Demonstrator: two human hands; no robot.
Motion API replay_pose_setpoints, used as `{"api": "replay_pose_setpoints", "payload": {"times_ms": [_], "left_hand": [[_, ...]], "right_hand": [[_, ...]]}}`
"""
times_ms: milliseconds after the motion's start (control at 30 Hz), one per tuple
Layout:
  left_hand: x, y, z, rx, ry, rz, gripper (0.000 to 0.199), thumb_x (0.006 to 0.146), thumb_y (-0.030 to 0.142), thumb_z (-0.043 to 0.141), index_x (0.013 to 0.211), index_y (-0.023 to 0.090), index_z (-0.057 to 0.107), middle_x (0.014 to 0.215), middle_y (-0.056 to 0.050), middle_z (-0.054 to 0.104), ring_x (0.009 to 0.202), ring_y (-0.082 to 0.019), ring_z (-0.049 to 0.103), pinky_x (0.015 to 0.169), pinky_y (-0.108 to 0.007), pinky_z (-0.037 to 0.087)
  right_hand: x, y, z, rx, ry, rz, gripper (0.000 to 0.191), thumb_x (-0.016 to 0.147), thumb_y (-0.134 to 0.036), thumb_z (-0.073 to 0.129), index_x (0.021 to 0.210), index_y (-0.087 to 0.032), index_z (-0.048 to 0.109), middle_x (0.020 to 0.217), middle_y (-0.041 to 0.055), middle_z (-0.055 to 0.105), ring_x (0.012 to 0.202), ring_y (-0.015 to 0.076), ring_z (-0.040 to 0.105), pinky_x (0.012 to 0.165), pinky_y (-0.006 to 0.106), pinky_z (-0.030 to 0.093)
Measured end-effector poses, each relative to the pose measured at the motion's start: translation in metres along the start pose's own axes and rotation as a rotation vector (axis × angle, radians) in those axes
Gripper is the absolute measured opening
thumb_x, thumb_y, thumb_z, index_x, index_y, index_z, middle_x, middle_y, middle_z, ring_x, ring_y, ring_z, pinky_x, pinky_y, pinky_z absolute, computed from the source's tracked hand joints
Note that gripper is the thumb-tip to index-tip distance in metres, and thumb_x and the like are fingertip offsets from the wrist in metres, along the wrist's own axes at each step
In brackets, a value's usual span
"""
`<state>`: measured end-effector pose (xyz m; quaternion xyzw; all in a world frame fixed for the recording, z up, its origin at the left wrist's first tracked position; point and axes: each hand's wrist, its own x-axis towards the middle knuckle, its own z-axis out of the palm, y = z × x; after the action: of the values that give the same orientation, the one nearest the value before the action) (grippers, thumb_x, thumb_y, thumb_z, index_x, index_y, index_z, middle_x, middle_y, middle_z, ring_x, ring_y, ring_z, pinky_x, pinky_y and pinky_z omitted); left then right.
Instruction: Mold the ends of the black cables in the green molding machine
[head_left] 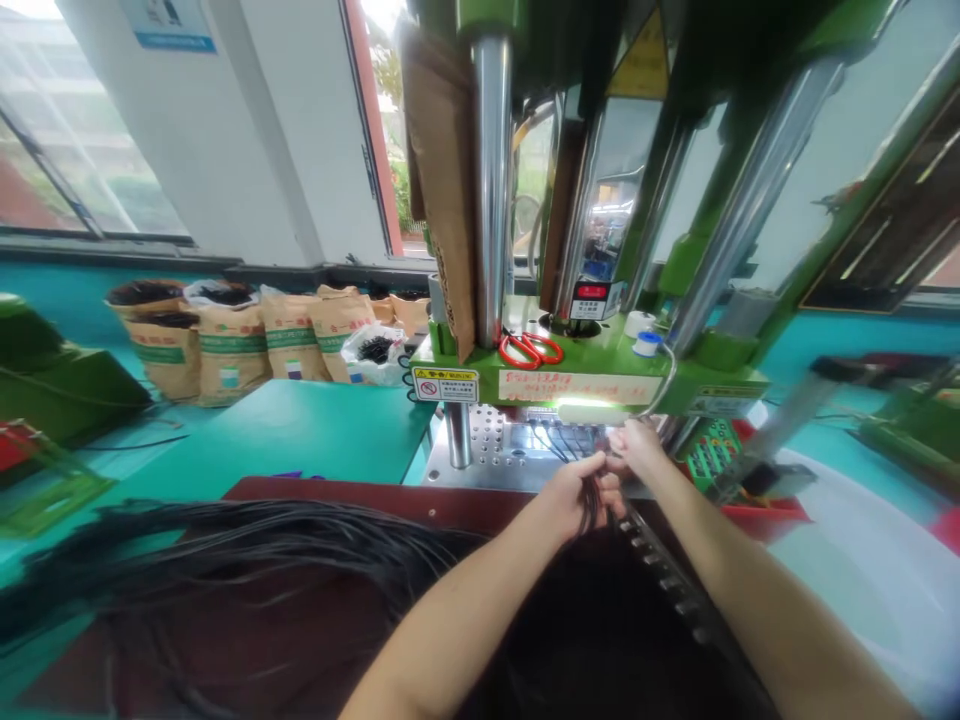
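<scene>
My left hand (574, 497) is closed around a small bunch of black cables (591, 505) in front of the green press (480, 375). Just beyond it, my right hand (637, 447) reaches toward the lit gap under the press head, its fingers pinched together; what they hold is too small to make out. Thin black cables run from near my hands over the metal mould plate (487, 440). Below my hands, a dark strip with a row of shiny bits (664, 570) slopes down to the right. A long bundle of black cables (300, 530) lies on the dark red table to my left.
Red-handled scissors (531, 350) and a blue-and-white spool (646, 344) rest on the press ledge. Steel columns (491, 190) rise above. Brown sacks (232, 345) stand behind the green table (330, 425) at left. A red tray (765, 515) and a big white tub (862, 560) are at right.
</scene>
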<state>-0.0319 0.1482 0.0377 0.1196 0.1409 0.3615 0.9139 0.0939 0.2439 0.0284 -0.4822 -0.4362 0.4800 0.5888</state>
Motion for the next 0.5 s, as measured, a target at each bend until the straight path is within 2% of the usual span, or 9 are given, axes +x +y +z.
{"api": "replay_pose_setpoints", "payload": {"times_ms": [67,100,200,267,400,500], "left_hand": [[-0.007,-0.005,0.001,-0.034,-0.007,-0.022,0.028,0.088,0.025,0.036,0.07,0.01,0.052,0.042,0.007,0.03,0.033,-0.004,0.031,0.039,-0.014,0.031],[-0.012,-0.007,0.001,-0.051,0.005,-0.026,0.029,0.088,0.025,0.036,0.067,0.01,0.05,0.042,0.008,0.025,0.033,-0.003,0.027,0.037,-0.013,0.026],[-0.032,-0.016,0.001,-0.061,0.057,-0.03,0.031,0.088,0.025,0.035,0.062,0.012,0.046,0.044,0.009,0.017,0.032,-0.003,0.02,0.034,-0.012,0.018],[-0.051,-0.024,0.0,-0.013,0.051,-0.042,0.029,0.087,0.025,0.037,0.063,0.012,0.046,0.044,0.009,0.017,0.032,-0.003,0.018,0.034,-0.013,0.014],[-0.088,-0.039,-0.009,0.053,0.023,0.018,0.024,0.085,0.025,0.043,0.065,0.012,0.048,0.044,0.008,0.019,0.033,-0.003,0.016,0.034,-0.014,0.012],[-0.104,-0.044,-0.018,0.067,0.01,0.072,0.021,0.083,0.026,0.047,0.066,0.013,0.048,0.043,0.009,0.02,0.034,-0.003,0.015,0.035,-0.015,0.012]], "right_hand": [[-0.007,0.0,0.0,0.024,0.044,0.007,0.022,0.081,-0.032,0.052,0.066,-0.017,0.044,0.04,-0.0109,0.036,0.026,0.002,0.027,0.025,0.014,0.019],[-0.011,-0.001,0.001,0.033,0.062,0.005,0.023,0.078,-0.031,0.054,0.063,-0.019,0.041,0.037,-0.0117,0.034,0.024,0.0021,0.025,0.024,0.014,0.015],[-0.023,0.0,0.009,0.051,0.116,0.0,0.019,0.071,-0.027,0.057,0.062,-0.02,0.041,0.034,-0.0115,0.034,0.022,0.0032,0.027,0.022,0.014,0.015],[-0.029,0.0,0.013,0.055,0.161,0.01,0.015,0.07,-0.024,0.055,0.063,-0.019,0.043,0.033,-0.0114,0.033,0.022,0.004,0.028,0.022,0.014,0.016],[-0.039,-0.002,0.016,0.057,0.2,0.038,0.011,0.07,-0.023,0.054,0.066,-0.019,0.045,0.035,-0.0101,0.035,0.026,0.0059,0.035,0.022,0.014,0.018],[-0.049,-0.005,0.018,0.028,0.19,0.05,0.008,0.07,-0.022,0.053,0.067,-0.018,0.047,0.036,-0.0084,0.038,0.028,0.0067,0.039,0.023,0.013,0.019]]}}
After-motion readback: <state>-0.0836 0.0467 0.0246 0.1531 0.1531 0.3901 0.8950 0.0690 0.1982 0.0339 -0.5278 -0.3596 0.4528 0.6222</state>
